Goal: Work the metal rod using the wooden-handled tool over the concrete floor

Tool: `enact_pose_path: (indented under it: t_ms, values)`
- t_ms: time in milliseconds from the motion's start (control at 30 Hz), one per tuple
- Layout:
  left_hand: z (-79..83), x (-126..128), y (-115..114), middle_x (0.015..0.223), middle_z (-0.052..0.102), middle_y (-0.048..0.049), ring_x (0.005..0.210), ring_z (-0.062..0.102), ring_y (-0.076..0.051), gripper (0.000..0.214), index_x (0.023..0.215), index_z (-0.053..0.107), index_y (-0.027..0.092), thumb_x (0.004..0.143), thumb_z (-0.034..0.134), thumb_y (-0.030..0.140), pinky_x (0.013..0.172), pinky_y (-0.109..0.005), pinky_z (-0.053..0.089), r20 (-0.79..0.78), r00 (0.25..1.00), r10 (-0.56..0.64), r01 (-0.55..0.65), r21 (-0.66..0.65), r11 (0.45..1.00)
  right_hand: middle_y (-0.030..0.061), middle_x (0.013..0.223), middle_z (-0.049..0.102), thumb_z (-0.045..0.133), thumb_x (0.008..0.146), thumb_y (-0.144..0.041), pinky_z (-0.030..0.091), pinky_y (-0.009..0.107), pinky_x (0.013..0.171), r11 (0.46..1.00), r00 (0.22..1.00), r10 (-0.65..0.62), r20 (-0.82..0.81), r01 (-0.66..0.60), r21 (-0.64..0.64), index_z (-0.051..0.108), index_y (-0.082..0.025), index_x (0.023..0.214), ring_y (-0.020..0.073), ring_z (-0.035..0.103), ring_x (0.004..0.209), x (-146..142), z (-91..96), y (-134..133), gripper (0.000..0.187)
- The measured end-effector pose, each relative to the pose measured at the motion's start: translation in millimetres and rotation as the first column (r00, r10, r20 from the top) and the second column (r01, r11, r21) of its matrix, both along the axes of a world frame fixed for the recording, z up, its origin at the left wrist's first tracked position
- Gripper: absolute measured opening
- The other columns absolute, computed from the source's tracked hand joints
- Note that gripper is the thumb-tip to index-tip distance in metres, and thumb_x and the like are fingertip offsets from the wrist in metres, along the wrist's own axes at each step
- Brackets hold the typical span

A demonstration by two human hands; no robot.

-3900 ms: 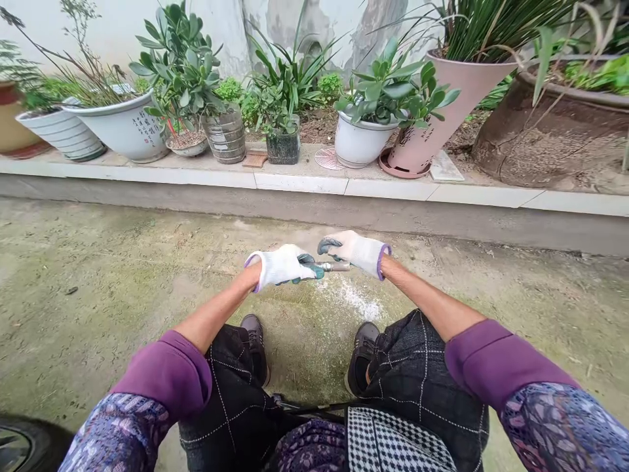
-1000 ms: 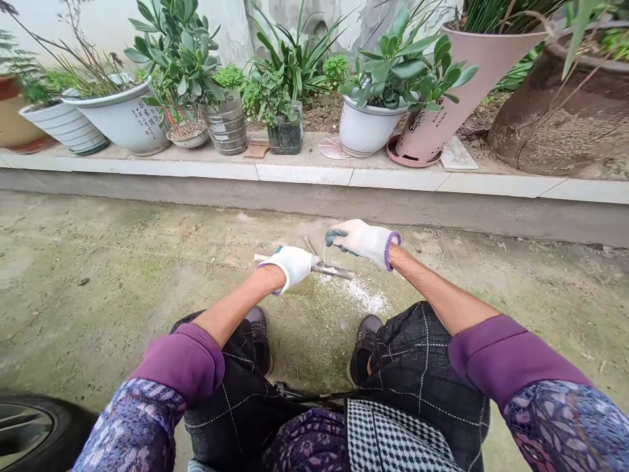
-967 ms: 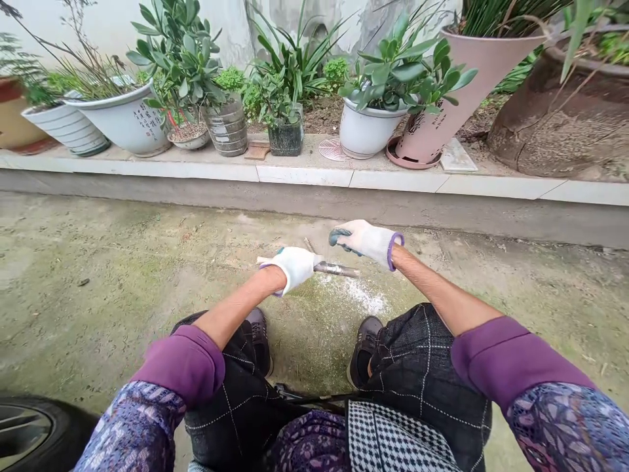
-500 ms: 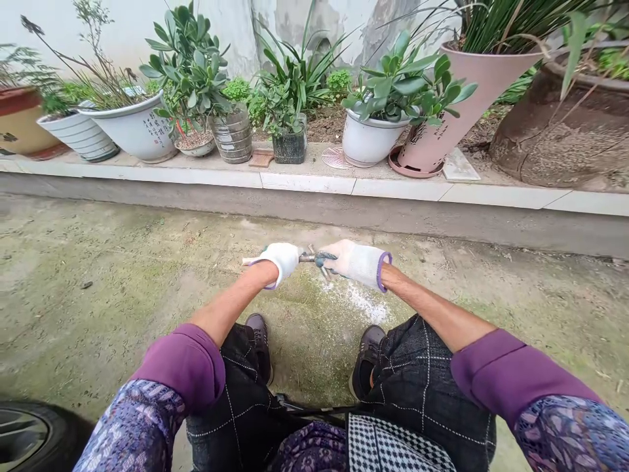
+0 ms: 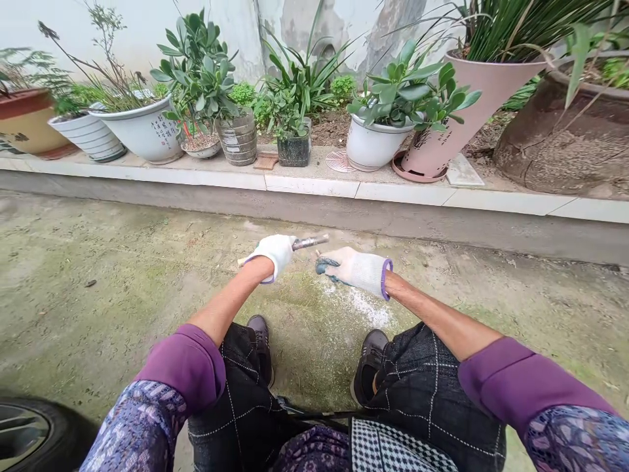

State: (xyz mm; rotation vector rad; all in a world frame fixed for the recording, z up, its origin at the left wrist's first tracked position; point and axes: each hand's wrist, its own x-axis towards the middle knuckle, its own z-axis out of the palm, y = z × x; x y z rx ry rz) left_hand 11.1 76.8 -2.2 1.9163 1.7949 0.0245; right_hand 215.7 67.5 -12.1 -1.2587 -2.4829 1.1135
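My left hand, in a white glove, is closed round a tool with a grey metal shaft. The shaft points right and slightly up, and a pale handle end sticks out on the left. My right hand, also gloved, hangs lower, just right of the shaft tip and apart from it. Its teal-coated fingertips curl down close to the concrete ground. What they hold, if anything, is hidden. A patch of white powder lies on the ground under my right wrist, ahead of my right shoe.
A raised tiled ledge runs across ahead with several potted plants, among them a white pot and a leaning pink pot. A tyre sits at the lower left. My left shoe rests on mossy concrete.
My right hand has come off the tool's metal end and dropped toward the ground. My left hand has tilted the shaft upward. The view has shifted slightly.
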Motion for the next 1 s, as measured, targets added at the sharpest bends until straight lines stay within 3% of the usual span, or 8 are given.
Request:
enact_pose_path:
  t_ms: [133, 233, 400, 533, 700, 833, 933, 1000]
  values:
    - [-8.5, 17.2, -10.0, 0.068, 0.066, -0.0076, 0.074, 0.064, -0.022, 0.010, 0.080, 0.070, 0.017, 0.072, 0.064, 0.016, 0.070, -0.029, 0.048, -0.138, 0.981, -0.135, 0.129, -0.050, 0.990, 0.0011, 0.074, 0.062, 0.048, 0.083, -0.027, 0.034, 0.022, 0.056, 0.989, 0.997, -0.080, -0.005, 0.080, 0.122, 0.069, -0.017, 0.088, 0.0106, 0.048, 0.061, 11.9, 0.7, 19.4, 0.023]
    - [-2.1, 28.4, -17.7, 0.068, 0.064, -0.0028, 0.065, 0.061, -0.017, 0.019, 0.091, 0.073, 0.020, 0.077, 0.059, 0.023, 0.065, -0.027, 0.048, -0.046, 0.949, -0.311, 0.310, -0.036, 0.950, 0.0012, 0.071, 0.060, 0.046, 0.083, -0.024, 0.034, 0.022, 0.054, 0.977, 0.977, -0.211, 0.024, 0.210, 0.045, 0.068, -0.015, 0.088, 0.0102, 0.046, 0.057, 24.0, -5.0, 30.6, 0.024]
    - [10.3, 15.8, -10.0, 0.069, 0.064, -0.0011, 0.052, 0.057, -0.012, 0.036, 0.114, 0.068, 0.018, 0.086, 0.050, 0.031, 0.051, -0.021, 0.045, 0.216, 0.970, -0.108, 0.104, 0.031, 0.994, 0.0018, 0.075, 0.064, 0.042, 0.088, -0.024, 0.036, 0.023, 0.057, 0.988, 0.987, -0.155, 0.034, 0.155, 0.027, 0.067, -0.017, 0.098, 0.0108, 0.049, 0.058, 10.8, -1.3, 4.6, 0.028]
    - [-4.8, 6.0, 0.3, 0.083, 0.071, -0.0084, 0.072, 0.067, -0.020, 0.029, 0.107, 0.071, 0.019, 0.086, 0.050, 0.025, 0.067, -0.029, 0.052, -0.176, 0.973, -0.151, 0.161, 0.049, 0.986, 0.0053, 0.084, 0.068, 0.041, 0.092, -0.029, 0.035, 0.025, 0.061, 0.985, 0.974, 0.033, 0.226, -0.070, 0.157, 0.067, -0.019, 0.099, 0.0139, 0.054, 0.064, -8.0, 13.6, -18.9, 0.029]
    - [-15.7, 20.3, -10.2, 0.089, 0.072, -0.0138, 0.083, 0.069, -0.026, 0.028, 0.101, 0.072, 0.017, 0.084, 0.050, 0.014, 0.074, -0.034, 0.052, -0.488, 0.777, -0.398, 0.407, -0.093, 0.909, 0.0060, 0.086, 0.067, 0.040, 0.092, -0.029, 0.034, 0.026, 0.064, 0.960, 0.957, -0.022, 0.289, -0.060, 0.274, 0.067, -0.018, 0.098, 0.0153, 0.055, 0.070, 5.9, 18.1, 0.0, 0.030]
    - [2.9, 28.6, -22.4, 0.075, 0.069, -0.0042, 0.064, 0.063, -0.015, 0.026, 0.102, 0.072, 0.021, 0.083, 0.054, 0.021, 0.062, -0.024, 0.049, -0.144, 0.902, -0.406, 0.399, -0.077, 0.914, 0.0036, 0.081, 0.064, 0.042, 0.088, -0.025, 0.035, 0.024, 0.061, 0.983, 0.973, -0.125, 0.196, 0.094, 0.161, 0.068, -0.017, 0.091, 0.0122, 0.051, 0.065, 26.8, 15.2, 18.8, 0.027]
    - [15.5, 20.3, -21.0, 0.070, 0.065, -0.0010, 0.052, 0.055, -0.011, 0.034, 0.114, 0.068, 0.020, 0.085, 0.053, 0.029, 0.050, -0.020, 0.045, 0.215, 0.960, -0.180, 0.192, -0.035, 0.981, 0.0010, 0.071, 0.060, 0.041, 0.088, -0.024, 0.034, 0.022, 0.055, 0.983, 0.967, -0.180, 0.179, 0.184, -0.004, 0.067, -0.016, 0.095, 0.0096, 0.046, 0.055, 28.0, 14.1, 14.0, 0.027]
    - [17.0, 10.9, -14.6, 0.071, 0.065, -0.0024, 0.051, 0.056, -0.011, 0.038, 0.118, 0.066, 0.016, 0.086, 0.052, 0.030, 0.049, -0.020, 0.044, 0.240, 0.969, -0.054, 0.057, -0.007, 0.998, 0.0003, 0.070, 0.059, 0.042, 0.087, -0.023, 0.034, 0.022, 0.054, 0.988, 0.974, -0.144, 0.177, 0.151, -0.026, 0.066, -0.017, 0.096, 0.0091, 0.046, 0.053, 20.7, 15.0, 3.8, 0.027]
